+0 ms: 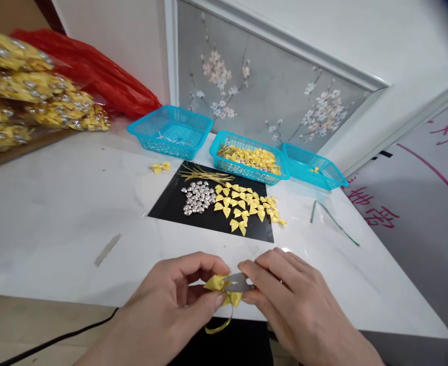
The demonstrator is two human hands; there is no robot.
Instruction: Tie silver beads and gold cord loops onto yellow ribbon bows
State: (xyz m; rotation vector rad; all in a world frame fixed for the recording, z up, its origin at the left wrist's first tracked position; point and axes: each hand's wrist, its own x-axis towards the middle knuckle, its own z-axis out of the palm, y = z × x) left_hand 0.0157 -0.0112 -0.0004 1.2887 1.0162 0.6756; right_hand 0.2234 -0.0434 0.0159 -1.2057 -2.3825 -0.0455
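Observation:
My left hand (170,302) pinches a small yellow ribbon bow (216,284) between thumb and forefinger near the table's front edge. My right hand (288,300) meets it from the right, its fingers closed on a silver piece (238,282) pressed against the bow. A thin gold wire (219,325) curls down below the bow. Further back, a black mat (170,206) carries a heap of silver heart charms (198,196), several yellow bows (244,206) and a bundle of gold wires (204,174).
Three blue baskets stand at the back: one almost empty (170,131), one filled with finished yellow pieces (249,157), one at the right (315,172). Bags of yellow goods (29,96) and a red bag (105,76) lie at the left. A stray bow (160,166) lies on the white table (56,213).

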